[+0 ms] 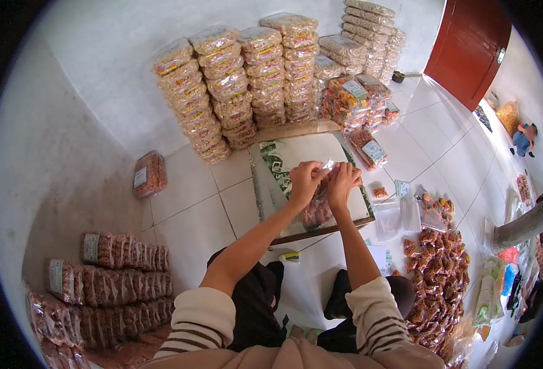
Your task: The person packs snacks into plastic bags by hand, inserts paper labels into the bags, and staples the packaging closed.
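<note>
Head view — the bag (318, 211) points mouth-forward, its long axis fore-and-aft.

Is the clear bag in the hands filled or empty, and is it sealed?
Filled: reddish-brown contents show through the bag. Sealed, cannot tell: the left hand and right hand hide its top.

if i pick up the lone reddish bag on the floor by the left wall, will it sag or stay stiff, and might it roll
The lone reddish bag should stay fairly firm, since it looks tightly packed and block-shaped. Rolling seems unlikely given that boxy form. Its shiny plastic wrap may slide a little in the grip.
</note>
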Demonstrator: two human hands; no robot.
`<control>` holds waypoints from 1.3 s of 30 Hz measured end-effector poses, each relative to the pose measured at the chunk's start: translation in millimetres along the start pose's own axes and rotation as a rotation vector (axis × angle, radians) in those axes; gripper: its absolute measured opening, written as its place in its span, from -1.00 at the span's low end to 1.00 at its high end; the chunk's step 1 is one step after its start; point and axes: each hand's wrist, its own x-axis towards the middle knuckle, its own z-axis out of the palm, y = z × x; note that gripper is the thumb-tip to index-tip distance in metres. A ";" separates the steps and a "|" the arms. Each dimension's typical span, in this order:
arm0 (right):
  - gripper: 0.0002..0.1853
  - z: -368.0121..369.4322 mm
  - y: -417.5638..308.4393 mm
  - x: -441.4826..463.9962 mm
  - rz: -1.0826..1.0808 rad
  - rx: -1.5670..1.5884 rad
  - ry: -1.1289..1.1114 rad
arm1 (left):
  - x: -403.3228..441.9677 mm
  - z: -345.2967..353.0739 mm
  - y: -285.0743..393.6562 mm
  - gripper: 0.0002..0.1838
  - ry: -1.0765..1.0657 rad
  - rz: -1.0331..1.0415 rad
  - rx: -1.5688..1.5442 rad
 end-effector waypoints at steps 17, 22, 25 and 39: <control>-0.84 6.7 -2.6 -2.3 0.108 -0.020 0.024 | -14.4 0.2 -21.4 -0.81 0.076 0.217 0.086; -0.87 -1.2 -0.8 -9.7 0.092 -0.084 0.021 | -19.5 -0.2 -1.7 -0.80 0.064 0.191 0.165; -0.88 -2.5 -9.4 -10.7 0.062 -0.084 0.066 | -17.5 9.0 4.6 -0.80 0.125 0.152 0.336; -0.79 -19.2 -10.5 1.0 0.083 0.094 -0.039 | 2.9 9.6 -3.3 -0.80 0.202 0.100 0.464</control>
